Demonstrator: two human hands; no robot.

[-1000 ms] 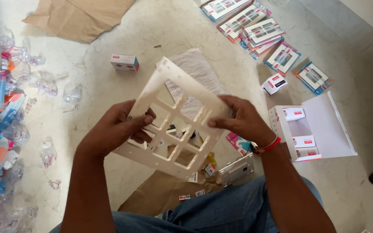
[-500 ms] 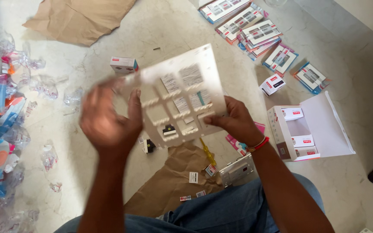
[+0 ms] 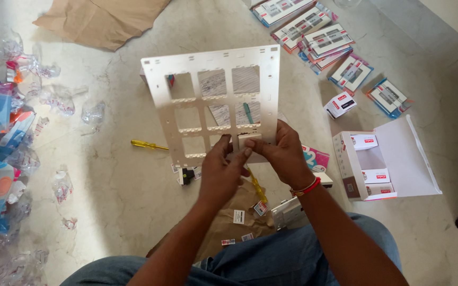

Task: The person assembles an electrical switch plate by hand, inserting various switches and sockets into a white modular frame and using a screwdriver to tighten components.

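Observation:
I hold a white plastic switch plate frame (image 3: 213,103) upright in front of me; it has a grid of square cut-outs. My right hand (image 3: 282,153) grips its lower right corner, thumb on a white module (image 3: 250,141) seated in the bottom right cut-out. My left hand (image 3: 222,169) holds the lower edge beside it, fingers touching the same module. A red band sits on my right wrist. Through the cut-outs I see papers and a green-handled tool on the floor.
A yellow-handled screwdriver (image 3: 145,144) lies on the marble floor at left. An open white carton (image 3: 385,161) with small boxes stands at right. Flat packaged items (image 3: 322,37) lie at the top right. Clear plastic wrappers (image 3: 22,106) litter the left. Brown paper (image 3: 99,18) lies at top.
The frame was tilted flat, then flipped and raised upright. My left hand moved from the frame's left side to the lower edge next to my right hand.

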